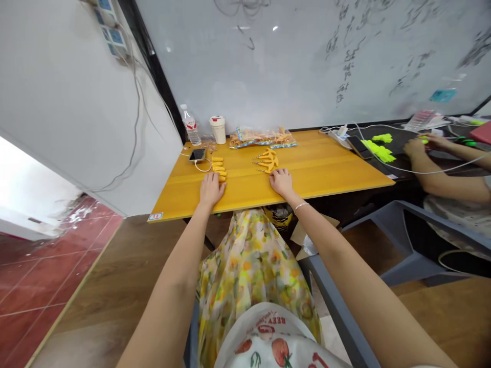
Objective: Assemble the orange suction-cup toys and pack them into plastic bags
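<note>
On the yellow wooden table, my left hand (pixel 212 190) rests palm down at the near end of a row of yellow plastic tubes (pixel 218 167), its fingers over the nearest one. It does not appear to grip it. My right hand (pixel 282 182) lies on the tabletop with fingers loosely spread, just below a small group of yellow corkscrews (pixel 269 161). Their metal spirals point left and their yellow handles lie to the right. Behind them is a clear plastic bag (pixel 264 138) with more orange-yellow pieces inside.
A phone (pixel 197 155) with a white cable, a water bottle (pixel 191 125) and a lidded white cup (pixel 218 130) stand at the back left. Right of the table, another person's hands (pixel 418 145) work beside bright yellow-green pieces (pixel 379 151). A whiteboard (pixel 268 66) rises behind.
</note>
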A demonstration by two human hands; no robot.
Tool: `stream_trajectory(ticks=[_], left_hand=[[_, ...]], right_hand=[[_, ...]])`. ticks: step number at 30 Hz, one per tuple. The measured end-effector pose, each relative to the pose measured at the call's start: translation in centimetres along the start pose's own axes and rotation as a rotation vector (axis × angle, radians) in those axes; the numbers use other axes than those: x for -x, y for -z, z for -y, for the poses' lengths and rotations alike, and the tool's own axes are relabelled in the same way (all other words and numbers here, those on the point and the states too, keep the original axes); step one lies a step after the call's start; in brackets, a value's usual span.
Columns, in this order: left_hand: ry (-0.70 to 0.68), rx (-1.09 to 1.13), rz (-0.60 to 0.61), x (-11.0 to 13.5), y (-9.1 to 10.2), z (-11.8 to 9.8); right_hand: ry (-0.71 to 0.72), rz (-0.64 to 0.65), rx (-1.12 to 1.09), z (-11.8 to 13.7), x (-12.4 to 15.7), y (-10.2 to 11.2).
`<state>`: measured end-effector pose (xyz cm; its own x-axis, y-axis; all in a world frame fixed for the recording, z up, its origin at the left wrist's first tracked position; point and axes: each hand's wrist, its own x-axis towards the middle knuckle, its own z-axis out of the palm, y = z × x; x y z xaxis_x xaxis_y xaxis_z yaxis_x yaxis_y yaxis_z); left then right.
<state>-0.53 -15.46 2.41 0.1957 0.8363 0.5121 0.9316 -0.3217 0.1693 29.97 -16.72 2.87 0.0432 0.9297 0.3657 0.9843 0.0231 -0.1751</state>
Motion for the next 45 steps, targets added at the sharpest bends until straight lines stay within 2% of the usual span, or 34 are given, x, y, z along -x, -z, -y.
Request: stream_trajectory(ticks=[13,30,36,45], left_hand=[[0.014,0.024,0.007,-0.46,-0.8,0.41],[0.037,0.054,-0.015,-0.33,-0.36,0.43],[0.025,0.037,-0.013,-0.21,-0.21,0.58],[0.044,0.062,-0.008,-0.25,-0.59,0.9]], right_hand=[[0.006,0.014,-0.025,-0.34,-0.14,-0.21],[0.013,-0.023,-0.096,-0.37,-0.11,-0.49],[0.019,0.023,-0.085,-0.35,-0.16,-0.33],[0.024,0.01,-0.093,-0.35,-0.41,-0.67]])
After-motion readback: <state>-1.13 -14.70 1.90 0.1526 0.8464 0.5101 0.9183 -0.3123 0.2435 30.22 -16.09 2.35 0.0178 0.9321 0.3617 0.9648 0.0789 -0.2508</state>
